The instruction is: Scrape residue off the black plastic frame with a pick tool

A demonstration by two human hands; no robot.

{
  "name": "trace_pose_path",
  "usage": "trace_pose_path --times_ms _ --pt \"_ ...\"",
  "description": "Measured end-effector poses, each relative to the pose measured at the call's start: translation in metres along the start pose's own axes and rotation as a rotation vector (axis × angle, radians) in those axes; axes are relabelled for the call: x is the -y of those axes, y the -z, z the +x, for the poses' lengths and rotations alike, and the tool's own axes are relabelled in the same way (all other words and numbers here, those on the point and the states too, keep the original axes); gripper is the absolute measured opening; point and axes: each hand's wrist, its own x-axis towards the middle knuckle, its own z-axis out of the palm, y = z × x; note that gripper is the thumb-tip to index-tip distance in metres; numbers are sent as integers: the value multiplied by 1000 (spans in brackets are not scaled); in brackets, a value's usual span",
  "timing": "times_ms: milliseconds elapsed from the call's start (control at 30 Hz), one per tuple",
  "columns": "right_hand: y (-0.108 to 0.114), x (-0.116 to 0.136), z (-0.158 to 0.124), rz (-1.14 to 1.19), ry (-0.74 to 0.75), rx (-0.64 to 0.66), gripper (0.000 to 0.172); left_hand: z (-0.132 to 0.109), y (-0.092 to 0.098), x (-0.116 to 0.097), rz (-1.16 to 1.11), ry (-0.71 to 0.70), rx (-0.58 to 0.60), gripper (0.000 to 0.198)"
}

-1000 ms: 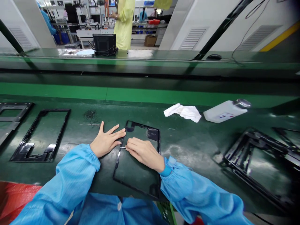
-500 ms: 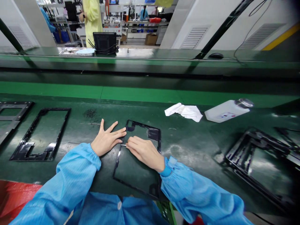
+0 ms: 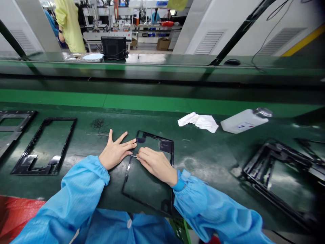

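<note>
A thin black rectangular frame (image 3: pixel 149 204) lies flat on the green bench in front of me. My left hand (image 3: pixel 115 150) rests with fingers spread, its fingertips on the frame's left edge. Over the frame's opening, my right hand (image 3: pixel 154 162) is closed in a pinch on a slim metal tool (image 3: pixel 133 156). That tool's bright tip points left and meets the frame's left edge close to my left thumb. Its exact kind is hidden by my fingers. Part of the frame's right side is covered by my right wrist and sleeve.
Another black frame (image 3: pixel 64 142) and a grey-black panel (image 3: pixel 19 128) lie to the left, near a small heap of black scraps (image 3: pixel 98 123). White cloth (image 3: pixel 199 121) and a tipped white bottle (image 3: pixel 245 121) are at the back right. Stacked black frames (image 3: pixel 269 183) occupy the right.
My hands, the frame and the tool stay nearly in place. In the background, a person in yellow has moved to the left.
</note>
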Motion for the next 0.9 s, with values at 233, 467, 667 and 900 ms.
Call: trace_pose_path --times_ms 233,467,667,900 --pt "0 0 -1 24 70 20 25 0 0 0 6 1 -7 34" --pt "1 1 0 10 51 28 25 0 -1 1 -5 1 -16 35" --pt "1 1 0 15 8 5 26 0 0 0 -7 2 -19 34" --pt "0 1 -1 37 72 32 26 0 0 1 -11 -3 -13 34"
